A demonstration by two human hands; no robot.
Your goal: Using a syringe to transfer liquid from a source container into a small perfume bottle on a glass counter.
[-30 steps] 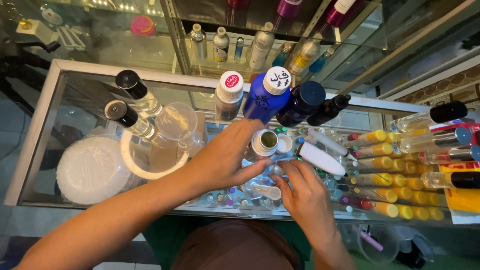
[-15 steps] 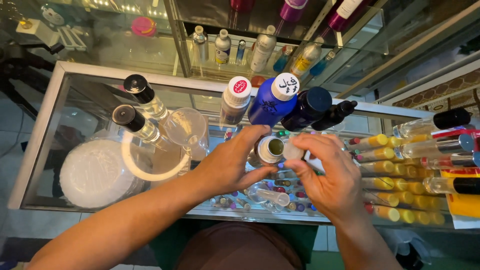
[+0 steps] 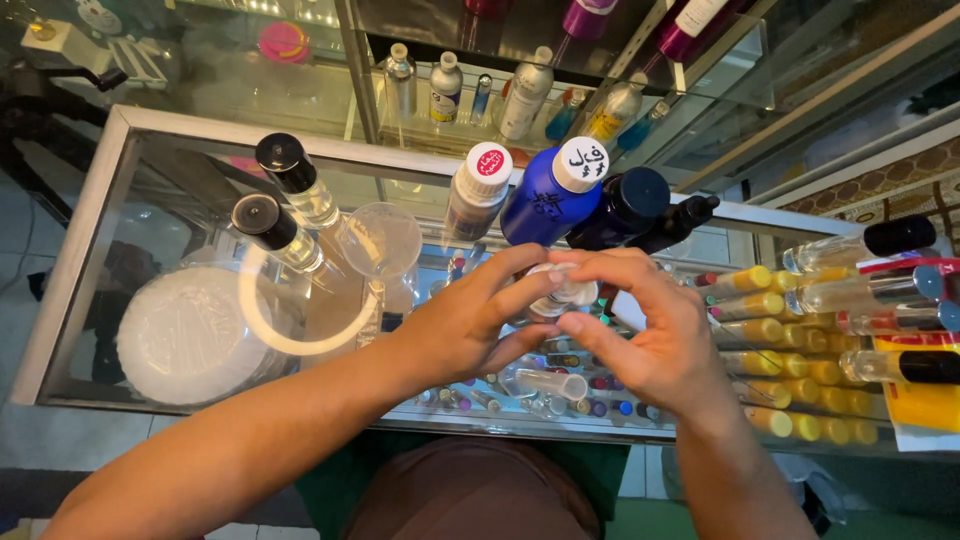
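My left hand (image 3: 465,325) grips a small clear bottle, mostly hidden by my fingers, just above the glass counter (image 3: 90,230). From the other side my right hand (image 3: 650,335) pinches the white cap (image 3: 570,293) on top of that bottle between thumb and forefinger. The fingertips of both hands meet around the cap. Directly behind them stand a blue bottle with a white cap (image 3: 545,200), a dark blue bottle (image 3: 625,205) and a pale bottle with a red-topped cap (image 3: 478,190).
Two clear bottles with black caps (image 3: 290,190) and a glass beaker (image 3: 385,240) stand to the left, near a round white lid (image 3: 185,335). Rows of yellow-capped roll-on bottles (image 3: 780,340) lie to the right. Shelves of bottles (image 3: 445,90) stand behind the counter.
My right hand has risen from the counter's near edge to the top of the small bottle, and the white cap now sits over its open neck. My left hand has kept hold.
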